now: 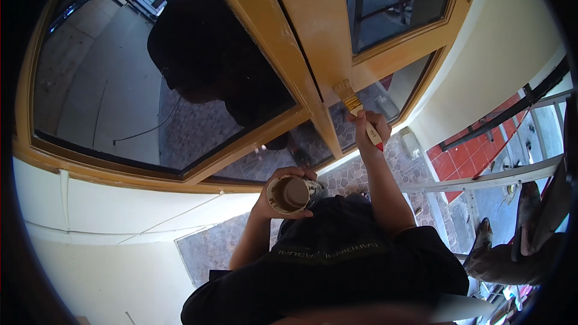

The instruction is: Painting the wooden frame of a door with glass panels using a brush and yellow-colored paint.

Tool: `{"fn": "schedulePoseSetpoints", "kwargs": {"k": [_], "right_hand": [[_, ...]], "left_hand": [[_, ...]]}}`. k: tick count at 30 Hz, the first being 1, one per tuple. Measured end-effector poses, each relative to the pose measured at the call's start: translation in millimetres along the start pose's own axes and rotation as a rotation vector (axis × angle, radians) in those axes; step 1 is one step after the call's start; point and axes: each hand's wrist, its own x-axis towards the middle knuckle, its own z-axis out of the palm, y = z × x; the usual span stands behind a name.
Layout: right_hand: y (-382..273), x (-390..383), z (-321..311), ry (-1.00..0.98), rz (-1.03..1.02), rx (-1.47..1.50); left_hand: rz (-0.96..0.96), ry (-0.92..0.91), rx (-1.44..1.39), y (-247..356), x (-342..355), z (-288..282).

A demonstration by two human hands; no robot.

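Observation:
My right hand [366, 134] is closed around the handle of a flat paintbrush [354, 107], which has a pale wooden handle with a red end. Its bristles touch the yellow-brown wooden frame [330, 42] of a window or door. In my left hand [262, 207] is a round, paint-smeared can [293, 182], held below the frame and tilted so its inside shows. Brownish paint or liquid appears to lie in the can. The fingers of that hand wrap its side.
Large dark glass panes [114, 84] reflect the surroundings. A cream wall [512, 36] borders the frame. Below are patterned stone tiles [391, 171] and red tiles [475, 150]. At the right, a pale rail [481, 179] crosses near another person's legs and foot [483, 235].

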Motion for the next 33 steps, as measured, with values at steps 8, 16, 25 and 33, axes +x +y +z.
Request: {"fn": "schedulePoseSetpoints", "kwargs": {"k": [8, 16, 25, 33], "right_hand": [[-18.6, 20.9, 26.9, 0.184, -0.118, 0.208], [-5.1, -26.0, 26.6, 0.071, -0.034, 0.030], [-20.6, -2.0, 39.7, 0.006, 0.233, 0.065], [-53.3, 19.8, 41.5, 0.044, -0.011, 0.211]], "left_hand": [[-0.044, -0.023, -0.031, 6.4, 10.0, 3.2], [-0.061, -0.014, -0.003, 14.2, 10.2, 14.1], [-0.029, 0.017, 0.037, 19.6, 14.5, 18.6], [-0.007, 0.035, 0.065, 25.2, 3.4, 27.0]]}}
